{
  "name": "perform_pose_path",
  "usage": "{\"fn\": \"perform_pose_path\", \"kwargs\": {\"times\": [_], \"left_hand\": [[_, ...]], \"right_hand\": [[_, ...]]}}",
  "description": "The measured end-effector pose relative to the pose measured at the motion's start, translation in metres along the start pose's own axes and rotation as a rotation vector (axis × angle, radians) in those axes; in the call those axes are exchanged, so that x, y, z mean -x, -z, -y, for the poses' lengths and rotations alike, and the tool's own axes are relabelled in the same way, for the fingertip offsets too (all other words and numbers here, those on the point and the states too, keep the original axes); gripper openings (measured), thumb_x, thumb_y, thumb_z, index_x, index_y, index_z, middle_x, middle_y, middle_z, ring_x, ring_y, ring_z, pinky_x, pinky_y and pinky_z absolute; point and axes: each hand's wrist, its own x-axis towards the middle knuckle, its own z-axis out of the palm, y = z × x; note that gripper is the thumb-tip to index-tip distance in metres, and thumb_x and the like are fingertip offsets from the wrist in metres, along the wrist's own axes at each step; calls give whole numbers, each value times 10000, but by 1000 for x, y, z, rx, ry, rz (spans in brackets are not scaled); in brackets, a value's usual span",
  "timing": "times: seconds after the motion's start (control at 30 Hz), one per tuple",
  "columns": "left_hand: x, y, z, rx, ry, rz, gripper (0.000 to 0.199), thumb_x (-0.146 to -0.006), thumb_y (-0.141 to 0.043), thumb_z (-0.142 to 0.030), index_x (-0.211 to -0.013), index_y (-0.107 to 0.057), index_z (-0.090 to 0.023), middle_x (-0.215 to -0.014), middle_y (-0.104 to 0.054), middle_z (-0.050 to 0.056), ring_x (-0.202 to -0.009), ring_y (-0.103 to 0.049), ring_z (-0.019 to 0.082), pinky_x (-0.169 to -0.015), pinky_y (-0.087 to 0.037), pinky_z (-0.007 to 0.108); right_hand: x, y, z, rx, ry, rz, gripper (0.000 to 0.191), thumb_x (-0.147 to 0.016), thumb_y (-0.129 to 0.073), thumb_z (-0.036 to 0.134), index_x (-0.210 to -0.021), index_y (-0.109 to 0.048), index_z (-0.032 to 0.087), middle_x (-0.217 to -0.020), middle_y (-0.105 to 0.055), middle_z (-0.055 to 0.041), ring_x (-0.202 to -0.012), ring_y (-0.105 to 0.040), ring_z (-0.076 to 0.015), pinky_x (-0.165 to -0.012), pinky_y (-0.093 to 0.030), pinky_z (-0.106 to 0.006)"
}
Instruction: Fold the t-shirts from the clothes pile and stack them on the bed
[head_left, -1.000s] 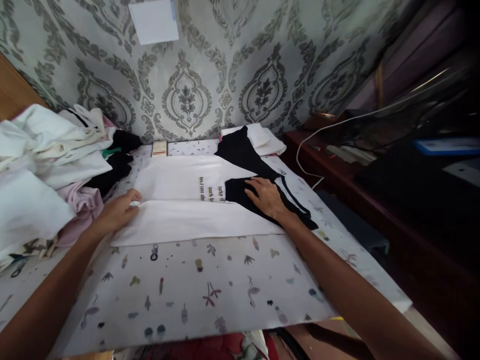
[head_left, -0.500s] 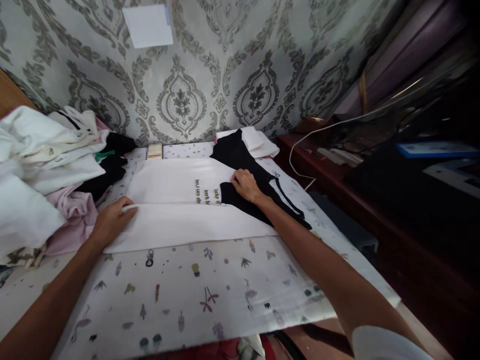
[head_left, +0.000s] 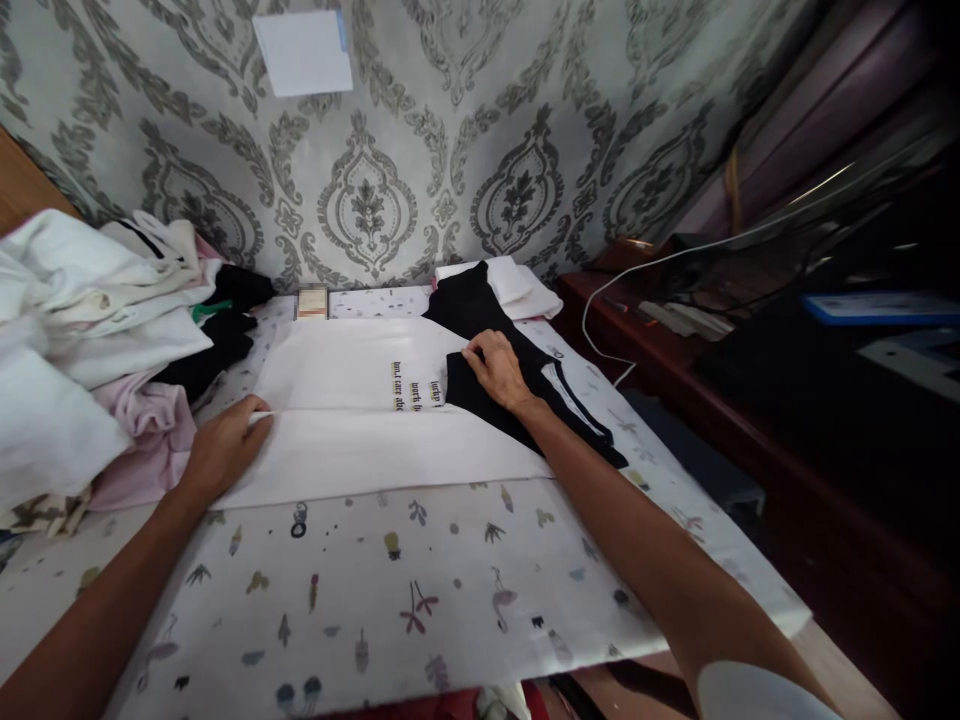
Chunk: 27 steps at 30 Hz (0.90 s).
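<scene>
A white T-shirt (head_left: pixel 337 355) with black sleeves and printed lettering lies on the patterned cloth, its near side folded over toward the middle. My left hand (head_left: pixel 229 445) pinches the folded layer at the hem end, with a small tip of white fabric showing between thumb and fingers. At the other end, my right hand (head_left: pixel 496 368) is closed on the black part of the shirt, close to the lettering; the fabric under its fingertips is partly hidden. The black neckline lies to the right of my right wrist.
A heap of clothes (head_left: pixel 112 340) lies at the left. Folded white cloth (head_left: pixel 517 285) and a small box-like item (head_left: pixel 312 302) sit near the wall. A dark red desk (head_left: pixel 675 350) with a white cable (head_left: pixel 592 310) stands at the right.
The view has shifted slightly. Both hands keep their grip on the shirt, and the fabric at my left fingertips now sticks up a little more.
</scene>
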Motion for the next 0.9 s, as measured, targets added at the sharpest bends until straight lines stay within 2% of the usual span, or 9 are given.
{"fn": "perform_pose_path", "kwargs": {"times": [0.07, 0.2, 0.37, 0.43, 0.53, 0.6, 0.7, 0.8, 0.9], "left_hand": [[0, -2, 1, -8, -11, 1, 286, -915, -378, -443, -952, -568, -232, -833, -676, 34, -773, -621, 233, -709, -411, 319], [3, -2, 0, -49, -6, -58, 308, -929, -377, -380, -1069, -589, -206, -1029, -697, 89, -939, -636, 267, -814, -459, 356], [11, 1, -25, -198, -68, -246, 428, -953, -373, -258, -1323, -534, -116, -1373, -559, 223, -1301, -490, 386, -1074, -357, 549], [17, -6, -44, -98, -199, -179, 460, -987, -334, -274, -1399, -481, -130, -1449, -518, 199, -1367, -453, 335, -1142, -325, 516], [26, -24, -70, 76, -425, 59, 543, -1033, -292, -422, -1502, -376, -161, -1580, -406, 147, -1462, -363, 236, -1203, -295, 393], [31, -34, -76, 94, -478, 176, 622, -1035, -271, -520, -1551, -311, -174, -1641, -304, 126, -1516, -268, 222, -1237, -220, 383], [36, -39, -58, 15, -382, 190, 694, -1022, -249, -581, -1577, -269, -163, -1660, -240, 137, -1544, -185, 261, -1250, -151, 457], [40, -37, -22, -102, -230, 99, 703, -1013, -257, -560, -1555, -320, -117, -1636, -281, 177, -1534, -211, 300, -1226, -204, 510], [44, -41, 10, -190, -180, 11, 677, -997, -271, -515, -1533, -369, -113, -1611, -343, 177, -1520, -257, 302, -1188, -286, 524]], "right_hand": [[0, -1, 1, 37, -19, -11, 196, -976, -417, 290, -901, -582, 214, -997, -641, -110, -979, -533, -267, -894, -421, -401], [-2, -4, -2, 56, -38, 112, 193, -934, -440, 227, -957, -630, 199, -1032, -679, -132, -994, -563, -297, -884, -451, -435], [4, -1, 3, -13, -8, -8, 328, -947, -415, 242, -1181, -636, 182, -1204, -673, -147, -1122, -596, -317, -962, -472, -484], [13, 1, 12, -30, 29, 38, 359, -960, -402, 263, -1225, -631, 183, -1258, -665, -141, -1167, -604, -312, -984, -482, -487], [38, 2, 25, -6, 92, 133, 402, -982, -409, 337, -1308, -605, 205, -1404, -601, -133, -1283, -563, -310, -1034, -474, -503], [57, 0, 27, 44, 113, 166, 450, -990, -415, 397, -1369, -572, 212, -1485, -537, -140, -1359, -507, -319, -1082, -438, -541], [78, -2, 20, 110, 93, 186, 517, -1002, -387, 438, -1436, -520, 189, -1529, -485, -163, -1430, -433, -314, -1148, -359, -579], [87, 0, 13, 136, 71, 202, 526, -1011, -363, 442, -1458, -503, 202, -1549, -463, -151, -1458, -396, -287, -1179, -321, -569], [86, 7, 11, 142, 79, 222, 512, -1015, -367, 441, -1463, -502, 233, -1560, -451, -133, -1469, -380, -263, -1187, -319, -551]]}}
